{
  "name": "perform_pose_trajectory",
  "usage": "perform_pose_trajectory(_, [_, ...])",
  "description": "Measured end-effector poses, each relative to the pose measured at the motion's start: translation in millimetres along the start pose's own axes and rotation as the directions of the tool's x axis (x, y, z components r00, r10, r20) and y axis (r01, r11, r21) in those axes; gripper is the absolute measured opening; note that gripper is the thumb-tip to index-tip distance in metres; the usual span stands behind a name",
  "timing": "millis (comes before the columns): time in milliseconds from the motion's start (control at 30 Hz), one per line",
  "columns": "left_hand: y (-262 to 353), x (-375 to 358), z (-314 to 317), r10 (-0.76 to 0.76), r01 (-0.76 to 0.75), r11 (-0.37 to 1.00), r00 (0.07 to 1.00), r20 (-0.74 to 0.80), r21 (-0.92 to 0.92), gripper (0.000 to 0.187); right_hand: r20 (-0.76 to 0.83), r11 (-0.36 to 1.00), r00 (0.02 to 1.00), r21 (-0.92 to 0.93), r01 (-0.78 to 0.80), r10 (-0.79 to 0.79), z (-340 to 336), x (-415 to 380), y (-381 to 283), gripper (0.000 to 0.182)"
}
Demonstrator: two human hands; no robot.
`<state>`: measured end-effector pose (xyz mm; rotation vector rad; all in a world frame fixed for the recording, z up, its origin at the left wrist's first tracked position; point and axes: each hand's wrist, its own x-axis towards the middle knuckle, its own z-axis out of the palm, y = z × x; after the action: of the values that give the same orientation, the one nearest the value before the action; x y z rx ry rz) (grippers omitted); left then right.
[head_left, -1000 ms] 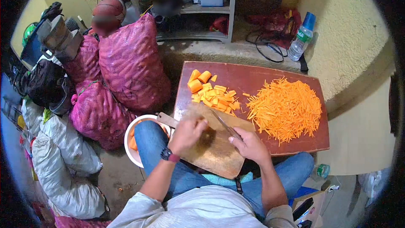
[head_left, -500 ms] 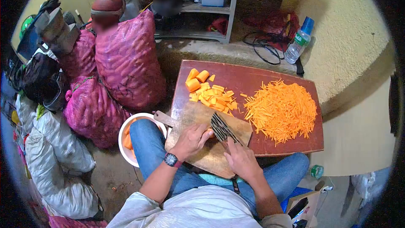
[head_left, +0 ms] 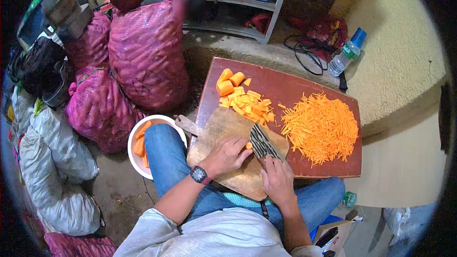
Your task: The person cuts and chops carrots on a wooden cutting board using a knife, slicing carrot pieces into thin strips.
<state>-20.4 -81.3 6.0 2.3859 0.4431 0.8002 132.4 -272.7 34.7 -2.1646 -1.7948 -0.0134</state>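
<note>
My left hand is closed on a small orange carrot piece, pressed on the wooden cutting board. My right hand grips a knife with a black-and-silver patterned blade, its edge right beside that piece. The board lies over the near left part of a reddish-brown table. Behind the board are carrot chunks and a few thicker carrot sections. A big heap of thin carrot strips sits to the right.
A white bucket with peeled carrots stands left of my knee. Pink mesh sacks and white sacks fill the left side. A water bottle and black cable lie on the ledge behind the table, near a shelf.
The camera view has shifted slightly. Both hands stay at the board, the left on the carrot piece and the right on the knife; the orange piece beside the blade shows more clearly.
</note>
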Motion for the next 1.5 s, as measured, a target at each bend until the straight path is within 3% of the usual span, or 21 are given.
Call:
perform_pose_trajectory(133, [-3,0,-1,-0.02,0.022,0.999,0.997,0.076,-0.023,0.032,0.019,0.999,0.999,-0.018,-0.042,0.043,2,5,-2,0.056])
perform_pose_trajectory(1500, [-2,2,2,0.005,-0.005,1.0,0.999,0.033,-0.009,0.03,-0.026,0.999,0.999,0.041,-0.03,0.031,16,15,9,0.059])
